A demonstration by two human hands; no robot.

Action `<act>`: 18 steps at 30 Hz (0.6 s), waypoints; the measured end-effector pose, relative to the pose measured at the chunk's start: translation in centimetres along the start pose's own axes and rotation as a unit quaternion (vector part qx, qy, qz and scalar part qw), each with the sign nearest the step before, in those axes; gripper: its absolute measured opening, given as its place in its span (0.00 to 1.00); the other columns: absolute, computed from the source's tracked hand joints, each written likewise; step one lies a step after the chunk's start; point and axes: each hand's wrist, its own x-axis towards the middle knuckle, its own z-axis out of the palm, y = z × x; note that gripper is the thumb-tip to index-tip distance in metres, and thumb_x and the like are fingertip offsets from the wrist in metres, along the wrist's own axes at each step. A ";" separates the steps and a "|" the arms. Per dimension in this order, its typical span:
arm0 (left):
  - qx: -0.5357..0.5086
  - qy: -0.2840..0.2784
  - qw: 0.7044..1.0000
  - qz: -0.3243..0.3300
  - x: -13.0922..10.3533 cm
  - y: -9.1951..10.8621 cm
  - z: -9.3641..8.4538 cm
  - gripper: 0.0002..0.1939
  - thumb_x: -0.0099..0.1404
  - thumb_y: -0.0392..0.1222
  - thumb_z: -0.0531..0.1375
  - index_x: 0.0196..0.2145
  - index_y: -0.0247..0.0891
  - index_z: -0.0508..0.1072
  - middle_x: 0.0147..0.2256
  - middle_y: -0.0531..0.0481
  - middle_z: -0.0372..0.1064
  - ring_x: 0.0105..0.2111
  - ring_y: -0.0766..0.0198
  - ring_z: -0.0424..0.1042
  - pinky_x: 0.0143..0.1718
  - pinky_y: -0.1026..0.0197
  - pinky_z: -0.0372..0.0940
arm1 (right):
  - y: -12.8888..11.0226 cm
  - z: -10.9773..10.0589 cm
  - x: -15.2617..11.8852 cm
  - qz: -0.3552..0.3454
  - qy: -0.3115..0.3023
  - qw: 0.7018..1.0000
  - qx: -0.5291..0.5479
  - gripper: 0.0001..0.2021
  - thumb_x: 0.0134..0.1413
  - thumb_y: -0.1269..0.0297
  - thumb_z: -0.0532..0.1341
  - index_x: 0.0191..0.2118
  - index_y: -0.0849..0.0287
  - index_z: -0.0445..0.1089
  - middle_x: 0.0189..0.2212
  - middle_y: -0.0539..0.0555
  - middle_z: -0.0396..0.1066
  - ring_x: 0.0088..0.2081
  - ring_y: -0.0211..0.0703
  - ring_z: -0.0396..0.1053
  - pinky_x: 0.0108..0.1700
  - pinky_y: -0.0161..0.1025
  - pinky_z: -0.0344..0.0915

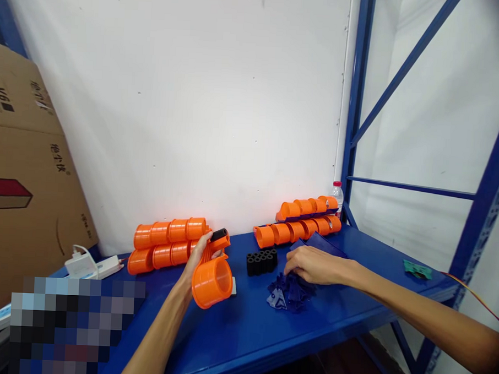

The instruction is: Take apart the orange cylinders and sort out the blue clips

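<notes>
My left hand (197,252) is wrapped round an orange plastic part with a round, open cup (212,283) that hangs below the fingers. A short black foam tube (219,235) sits at the top of this part. At the right, my right hand (312,264) reaches down to a heap of small, flat, dark blue plastic pieces (296,295). Its fingers are curled together at the heap's upper edge, and what lies between the fingertips is hidden. Between the hands stands a block of several black foam tubes (261,262).
Rows of orange cups (168,231) lie at the back left, and more orange cups (295,231) at the back right. A bottle (337,193) stands by the shelf post. A green packet (417,269) with wires, a white adapter (81,262) and a cardboard box (31,161) flank the blue table (243,341).
</notes>
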 end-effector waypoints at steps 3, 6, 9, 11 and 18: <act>0.006 -0.013 1.000 0.004 0.3 -0.2 -0.2 0.14 0.60 0.49 0.70 0.32 0.39 0.72 0.22 0.53 0.67 0.18 0.66 0.66 0.20 0.64 0.61 | -0.3 -0.4 -0.2 0.006 -0.003 1.000 0.006 0.24 0.51 0.80 0.55 0.45 0.53 0.83 0.39 0.53 0.80 0.39 0.45 0.76 0.41 0.36 0.65; 0.015 -0.023 1.000 -0.007 0.7 -0.5 -0.6 0.14 0.61 0.50 0.69 0.34 0.38 0.74 0.22 0.51 0.69 0.18 0.65 0.66 0.19 0.64 0.60 | -1.0 -0.8 0.5 0.029 0.039 0.998 0.034 0.21 0.52 0.78 0.57 0.46 0.53 0.82 0.41 0.51 0.82 0.42 0.46 0.77 0.45 0.38 0.66; 0.031 -0.037 0.998 -0.035 0.9 -0.8 -1.0 0.15 0.62 0.52 0.68 0.33 0.38 0.74 0.22 0.50 0.69 0.17 0.65 0.65 0.19 0.64 0.59 | -2.4 -1.2 2.4 0.039 0.133 0.989 0.049 0.15 0.60 0.73 0.57 0.45 0.55 0.81 0.42 0.52 0.81 0.42 0.45 0.77 0.45 0.38 0.66; 0.049 -0.044 0.997 -0.045 1.0 -1.0 -1.1 0.17 0.62 0.54 0.68 0.31 0.38 0.73 0.20 0.50 0.67 0.17 0.66 0.64 0.19 0.63 0.58 | -3.5 -1.3 4.3 0.036 0.196 0.979 0.047 0.12 0.65 0.69 0.57 0.44 0.57 0.79 0.39 0.53 0.80 0.39 0.44 0.75 0.42 0.38 0.64; 0.126 -0.075 0.989 -0.006 0.6 -1.7 0.1 0.21 0.59 0.59 0.68 0.32 0.38 0.70 0.16 0.58 0.57 0.15 0.70 0.56 0.20 0.65 0.56 | -5.4 -0.3 10.4 0.020 0.258 0.965 0.046 0.15 0.66 0.59 0.63 0.55 0.58 0.70 0.36 0.52 0.75 0.35 0.42 0.71 0.38 0.36 0.60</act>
